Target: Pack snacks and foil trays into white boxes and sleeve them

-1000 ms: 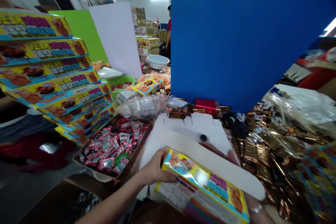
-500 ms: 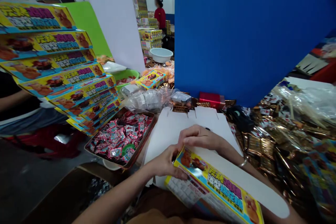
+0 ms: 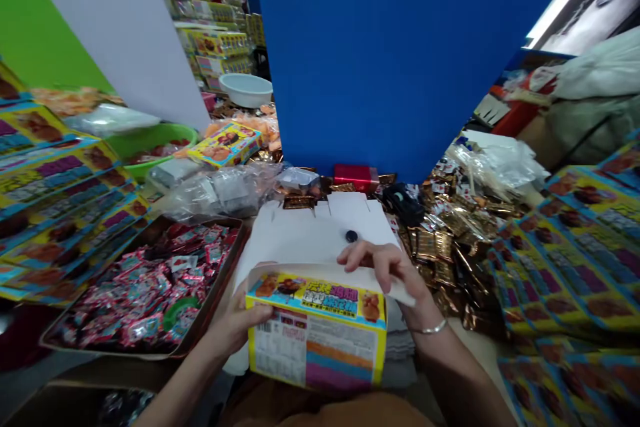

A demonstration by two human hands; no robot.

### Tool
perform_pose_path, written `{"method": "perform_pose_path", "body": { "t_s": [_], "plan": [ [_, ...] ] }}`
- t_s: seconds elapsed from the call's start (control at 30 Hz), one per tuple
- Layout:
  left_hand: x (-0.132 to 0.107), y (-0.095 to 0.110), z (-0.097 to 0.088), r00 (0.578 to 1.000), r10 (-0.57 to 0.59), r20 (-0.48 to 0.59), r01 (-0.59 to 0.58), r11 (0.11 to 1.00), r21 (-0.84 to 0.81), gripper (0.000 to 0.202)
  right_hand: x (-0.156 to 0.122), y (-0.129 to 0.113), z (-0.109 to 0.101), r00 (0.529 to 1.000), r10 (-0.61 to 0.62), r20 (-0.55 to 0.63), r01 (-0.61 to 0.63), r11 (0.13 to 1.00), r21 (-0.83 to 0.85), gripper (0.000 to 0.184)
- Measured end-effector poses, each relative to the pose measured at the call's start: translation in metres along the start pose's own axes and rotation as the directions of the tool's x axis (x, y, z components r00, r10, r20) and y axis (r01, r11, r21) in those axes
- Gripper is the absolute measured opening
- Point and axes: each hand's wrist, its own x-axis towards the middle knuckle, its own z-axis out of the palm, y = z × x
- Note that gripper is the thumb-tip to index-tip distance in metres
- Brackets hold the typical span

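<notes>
Pretty busy table here, lots going on around both hands. The left hand [image 3: 235,327] has a solid grip on the side of a yellow printed box [image 3: 317,333], with the fingers wrapped around its edge. The box is held up just in front of the person's belly, right over a white card [image 3: 305,240]. A white flap [image 3: 400,290] of that card curves over the box's top edge, though I can't quite tell if it goes inside. The right hand [image 3: 387,273] is curled over that flap and pinching it, with a silver bangle [image 3: 433,328] on the wrist.

Past the box, a small black disc [image 3: 351,236] sits on the card, with a red box [image 3: 353,177] and a blue panel [image 3: 380,60] farther out. Left of the box there's a tray of pink wrapped candies [image 3: 145,287], and beyond it a green basin [image 3: 155,150]. To the right, gold foil packets [image 3: 445,253] are heaped up beside a spread of flat printed sleeves [image 3: 575,260].
</notes>
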Motion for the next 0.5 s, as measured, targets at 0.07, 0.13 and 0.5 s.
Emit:
{"method": "perform_pose_path", "body": {
  "t_s": [0.07,0.13,0.5],
  "plan": [
    [0.002,-0.004,-0.003,0.998,-0.063,0.012,0.063,0.998,0.03,0.058,-0.015,0.005,0.002,0.974,0.043,-0.224,-0.067,0.993,-0.102,0.053],
    [0.003,-0.006,-0.001,0.997,-0.073,0.016,0.072,0.996,0.05,0.057,-0.021,0.008,0.009,0.906,0.053,-0.42,-0.113,0.986,-0.119,0.051],
    [0.017,0.005,-0.008,0.927,0.372,-0.05,-0.339,0.887,0.313,0.056,-0.026,0.005,0.008,0.968,-0.146,-0.203,-0.006,0.8,-0.601,0.028]
  ]
}}
